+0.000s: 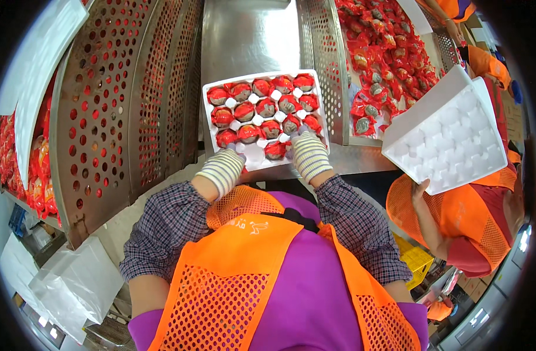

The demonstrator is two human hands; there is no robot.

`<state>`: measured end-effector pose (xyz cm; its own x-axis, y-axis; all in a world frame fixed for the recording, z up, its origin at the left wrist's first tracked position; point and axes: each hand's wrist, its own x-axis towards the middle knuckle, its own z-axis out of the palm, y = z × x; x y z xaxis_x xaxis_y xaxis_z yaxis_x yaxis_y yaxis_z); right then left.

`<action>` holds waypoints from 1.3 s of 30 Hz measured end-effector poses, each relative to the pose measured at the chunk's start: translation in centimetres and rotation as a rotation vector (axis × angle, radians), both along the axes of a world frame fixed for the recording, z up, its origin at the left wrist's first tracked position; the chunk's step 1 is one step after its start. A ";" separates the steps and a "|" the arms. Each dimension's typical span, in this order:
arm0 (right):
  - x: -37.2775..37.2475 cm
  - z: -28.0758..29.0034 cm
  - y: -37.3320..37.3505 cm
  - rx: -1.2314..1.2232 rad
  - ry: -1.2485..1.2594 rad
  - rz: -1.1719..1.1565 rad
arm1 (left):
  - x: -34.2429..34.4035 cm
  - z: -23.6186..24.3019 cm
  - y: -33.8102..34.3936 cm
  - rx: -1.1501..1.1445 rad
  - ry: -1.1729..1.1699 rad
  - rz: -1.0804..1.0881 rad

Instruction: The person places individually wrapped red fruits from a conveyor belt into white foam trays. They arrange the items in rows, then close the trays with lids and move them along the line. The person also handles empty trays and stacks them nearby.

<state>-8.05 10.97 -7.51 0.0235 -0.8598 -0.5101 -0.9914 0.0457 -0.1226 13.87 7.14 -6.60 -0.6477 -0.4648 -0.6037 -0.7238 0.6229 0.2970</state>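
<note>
A white foam tray (254, 155) lies at a slight tilt in front of me, at the near end of a steel chute. Rows of greyish egg-shaped pieces in red wrappers, such as a wrapped egg (244, 111), fill most of its pockets. In the near row a bare white pocket shows between my hands. My left hand (222, 169), in a striped knit glove, is closed at the tray's near left corner. At the near right corner my right hand (309, 154), gloved alike, is closed with its fingertips over the edge beside a wrapped egg. Parts of both corners are hidden beneath the gloves.
Perforated steel walls (113, 111) flank the chute (250, 44). Piles of red-wrapped eggs (391, 55) lie beyond them on both sides. At right a co-worker's bare hand (419, 190) holds white moulded trays (449, 137). A yellow crate (417, 263) stands low at right.
</note>
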 end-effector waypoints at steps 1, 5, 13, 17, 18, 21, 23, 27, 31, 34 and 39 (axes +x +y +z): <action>0.0 0.4 0.5 -0.061 -0.044 -0.039 | 0.4 0.3 0.0 -0.029 0.059 -0.003; -0.3 0.2 1.1 -0.233 -0.052 0.022 | 1.4 -1.6 1.3 -0.051 0.439 0.303; 0.2 0.5 0.5 -0.066 -0.074 -0.145 | 1.4 -0.2 2.1 0.758 0.661 1.270; 0.8 0.4 1.0 -0.114 0.027 -0.151 | 2.8 -0.4 2.3 0.117 0.648 0.460; 0.9 0.2 0.9 -0.077 0.034 -0.149 | 2.3 -0.1 2.1 0.277 0.619 0.696; 1.2 0.5 0.3 -0.066 0.050 -0.092 | 1.3 0.2 1.7 0.343 0.476 0.925; 0.9 -0.1 0.2 -0.070 0.047 -0.047 | 1.3 0.6 1.8 0.237 0.472 0.846; 0.5 0.2 0.2 -0.165 -0.028 -0.019 | 2.0 -0.7 2.0 -0.175 0.233 0.281; 0.0 -0.4 0.4 -0.075 -0.073 -0.104 | 1.9 -1.6 1.9 -0.212 0.269 0.350; -0.4 -1.1 0.6 -0.022 -0.080 -0.140 | 1.7 -1.7 1.9 -0.287 0.341 0.318; -0.2 0.2 0.3 0.046 -0.092 -0.167 | 1.7 -0.5 1.0 -0.337 0.191 0.128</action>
<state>-8.22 11.23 -7.27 -0.0694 -0.8316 -0.5510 -0.9544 0.2161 -0.2059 15.61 8.16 -7.05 -0.6574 -0.7004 -0.2781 -0.7535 0.6167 0.2280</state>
